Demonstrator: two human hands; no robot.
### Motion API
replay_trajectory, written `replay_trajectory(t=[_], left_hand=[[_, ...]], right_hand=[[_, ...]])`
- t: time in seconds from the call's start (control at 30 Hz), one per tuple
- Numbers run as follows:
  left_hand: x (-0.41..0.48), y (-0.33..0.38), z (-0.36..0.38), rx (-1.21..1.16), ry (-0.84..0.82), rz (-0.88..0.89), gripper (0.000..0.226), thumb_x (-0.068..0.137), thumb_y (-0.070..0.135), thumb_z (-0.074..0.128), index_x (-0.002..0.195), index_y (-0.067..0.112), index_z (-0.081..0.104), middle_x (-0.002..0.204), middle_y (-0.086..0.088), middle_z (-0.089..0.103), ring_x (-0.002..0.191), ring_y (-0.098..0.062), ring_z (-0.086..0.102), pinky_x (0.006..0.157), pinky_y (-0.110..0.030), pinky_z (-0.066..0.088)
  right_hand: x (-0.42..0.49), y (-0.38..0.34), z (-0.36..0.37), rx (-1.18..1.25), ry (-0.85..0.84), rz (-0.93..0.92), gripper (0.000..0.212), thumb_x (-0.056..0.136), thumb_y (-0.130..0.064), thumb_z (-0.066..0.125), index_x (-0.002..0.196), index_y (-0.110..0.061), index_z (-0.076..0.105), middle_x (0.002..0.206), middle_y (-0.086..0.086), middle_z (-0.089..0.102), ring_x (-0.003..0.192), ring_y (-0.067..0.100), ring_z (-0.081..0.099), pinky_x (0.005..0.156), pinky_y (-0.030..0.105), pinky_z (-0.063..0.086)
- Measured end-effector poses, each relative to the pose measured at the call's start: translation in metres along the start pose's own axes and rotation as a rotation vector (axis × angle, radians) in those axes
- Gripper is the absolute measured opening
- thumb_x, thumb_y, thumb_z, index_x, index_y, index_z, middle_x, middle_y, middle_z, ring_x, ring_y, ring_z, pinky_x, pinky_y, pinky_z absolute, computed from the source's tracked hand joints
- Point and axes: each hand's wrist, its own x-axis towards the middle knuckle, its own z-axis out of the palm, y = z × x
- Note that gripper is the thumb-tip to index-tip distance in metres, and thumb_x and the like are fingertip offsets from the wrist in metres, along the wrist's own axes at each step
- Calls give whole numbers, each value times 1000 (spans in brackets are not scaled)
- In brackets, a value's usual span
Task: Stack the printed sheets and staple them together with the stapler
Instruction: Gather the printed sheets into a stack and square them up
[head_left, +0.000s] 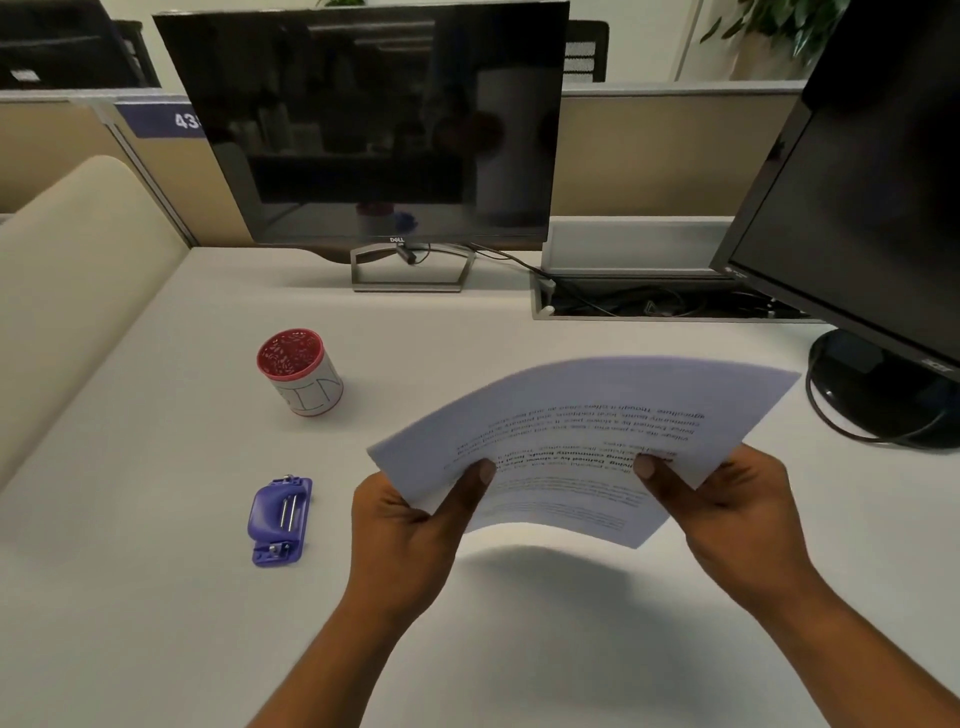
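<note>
The left hand and right hand each have a closed grip on the near edge of the printed sheets, thumbs on top — the bundle is lifted above the desk, bowed. The purple stapler lies left of the sheets, the red-rimmed cup beyond it.

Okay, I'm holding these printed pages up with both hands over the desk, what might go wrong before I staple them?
1. The sheets sag between your left hand and right hand; the edges may slip out of line.
2. The purple stapler lies to your left, so reaching for it leaves a one-handed hold.
3. The red-rimmed cup stands beyond it and might get knocked.
</note>
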Motion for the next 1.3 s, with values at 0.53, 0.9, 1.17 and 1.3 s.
replay_trajectory(t=[0.53, 0.9, 1.17, 1.3], left_hand=[[-1, -36, 12, -355, 316, -394, 23, 79, 12, 70, 95, 27, 66, 85, 16, 76, 78, -8, 73, 62, -27, 61], [-8, -44, 12, -479, 325, -478, 43, 70, 22, 73, 110, 30, 61, 106, 8, 75, 100, -19, 70, 88, -44, 55], [14, -51, -42, -418, 137, -414, 47, 72, 31, 78, 115, 18, 65, 110, -4, 73, 101, -23, 69, 75, -29, 59], [18, -51, -52, -264, 36, -377, 66, 54, 50, 87, 109, 19, 69, 104, 0, 76, 92, -18, 72, 70, -25, 58]], right_hand=[[-22, 77, -7, 151, 116, 628, 86, 68, -38, 84, 142, -20, 43, 146, 2, 50, 128, 19, 53, 106, 40, 42], [-32, 76, 12, 464, 29, 606, 39, 77, -22, 73, 115, -15, 68, 113, 10, 75, 102, 25, 72, 78, 36, 60], [-2, 59, -30, 172, 92, 332, 83, 39, -65, 86, 103, -14, 72, 103, 6, 78, 94, 25, 74, 78, 35, 61], [6, 51, -41, 114, 121, 268, 80, 36, -72, 83, 95, -20, 74, 99, 1, 78, 92, 20, 74, 78, 34, 61]])
